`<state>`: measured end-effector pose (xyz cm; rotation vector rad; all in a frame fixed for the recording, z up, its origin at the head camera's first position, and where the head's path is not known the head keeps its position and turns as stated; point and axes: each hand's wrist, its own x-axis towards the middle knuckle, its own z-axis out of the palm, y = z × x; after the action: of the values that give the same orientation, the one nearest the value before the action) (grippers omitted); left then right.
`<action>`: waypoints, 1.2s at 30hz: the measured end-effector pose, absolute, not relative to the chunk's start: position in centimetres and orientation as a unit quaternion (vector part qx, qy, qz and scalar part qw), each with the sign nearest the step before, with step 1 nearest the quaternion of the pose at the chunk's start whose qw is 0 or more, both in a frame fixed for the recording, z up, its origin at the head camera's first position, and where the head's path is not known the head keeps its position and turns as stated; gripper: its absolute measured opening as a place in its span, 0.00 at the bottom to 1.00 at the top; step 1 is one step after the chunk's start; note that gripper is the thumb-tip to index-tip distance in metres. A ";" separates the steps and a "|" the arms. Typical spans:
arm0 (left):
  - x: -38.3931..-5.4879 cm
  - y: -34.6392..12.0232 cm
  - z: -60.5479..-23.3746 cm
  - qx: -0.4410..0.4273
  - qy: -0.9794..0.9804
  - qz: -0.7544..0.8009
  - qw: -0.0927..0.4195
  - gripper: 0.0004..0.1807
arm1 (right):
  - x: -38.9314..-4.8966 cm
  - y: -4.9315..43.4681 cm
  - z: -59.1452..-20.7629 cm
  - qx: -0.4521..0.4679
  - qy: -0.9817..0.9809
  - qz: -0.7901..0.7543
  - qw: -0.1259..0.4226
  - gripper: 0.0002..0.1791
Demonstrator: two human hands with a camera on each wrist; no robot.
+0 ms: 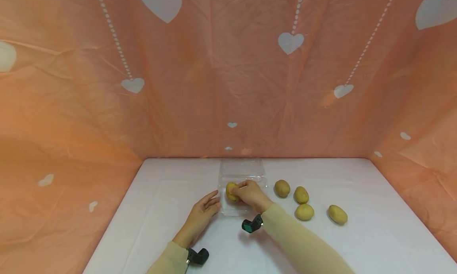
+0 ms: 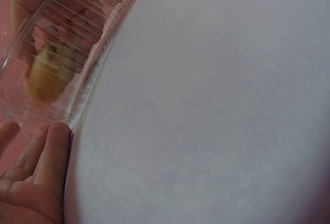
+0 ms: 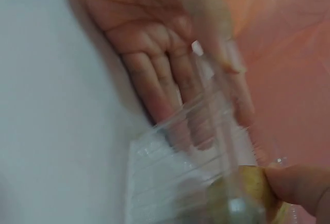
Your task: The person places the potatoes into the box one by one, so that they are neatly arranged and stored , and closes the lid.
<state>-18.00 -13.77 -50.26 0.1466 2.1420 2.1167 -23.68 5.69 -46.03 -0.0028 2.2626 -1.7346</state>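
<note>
A clear plastic clamshell box (image 1: 228, 211) stands on the table with its lid (image 1: 242, 168) tipped back. My right hand (image 1: 251, 194) reaches over the box and holds a yellow-brown potato (image 1: 231, 191) at its left part. Through the ribbed clear wall, the left wrist view shows the potato (image 2: 49, 77) and the right fingers behind it. Close against the box's left side is my left hand (image 1: 201, 214), its fingers extended and palm turned toward the box. In the right wrist view, the left fingers (image 3: 149, 82) reach the clear wall, and the right thumb (image 3: 299, 183) presses the potato (image 3: 252, 180).
Right of the box lie several loose potatoes: one near the box (image 1: 282, 188), two close together (image 1: 301, 195), and one farther right (image 1: 337, 215). A white cloth covers the table (image 1: 171, 186). Orange curtains (image 1: 214, 87) with white hearts enclose its back and sides.
</note>
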 end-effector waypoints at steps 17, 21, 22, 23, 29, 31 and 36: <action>-18.3 -14.1 -50.4 0.056 0.688 0.718 0.087 0.35 | -23.9 6.1 -45.7 -0.041 0.874 -0.465 0.134 0.13; -18.4 -14.2 -50.4 0.059 0.661 0.742 0.097 0.35 | -24.0 6.1 -45.7 -0.027 0.849 -0.503 0.161 0.14; -18.4 -14.2 -50.4 0.059 0.655 0.747 0.098 0.35 | -24.0 6.1 -45.8 -0.022 0.843 -0.512 0.165 0.13; -18.4 -14.2 -50.4 0.059 0.652 0.749 0.099 0.35 | -24.0 6.0 -45.9 -0.015 0.835 -0.523 0.169 0.13; -18.4 -13.9 -50.5 0.056 0.649 0.751 0.107 0.36 | -23.9 5.1 -46.3 0.012 0.808 -0.565 0.168 0.12; -18.4 -13.9 -50.5 0.054 0.648 0.751 0.110 0.36 | -23.9 4.8 -46.3 0.014 0.807 -0.566 0.166 0.12; -18.4 -14.1 -50.5 0.057 0.650 0.750 0.112 0.36 | -23.9 4.5 -46.2 0.013 0.807 -0.567 0.168 0.12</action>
<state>-18.43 -14.08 -50.47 0.1680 1.9077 2.2012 -23.89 4.48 -46.20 0.0356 2.2949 -1.6121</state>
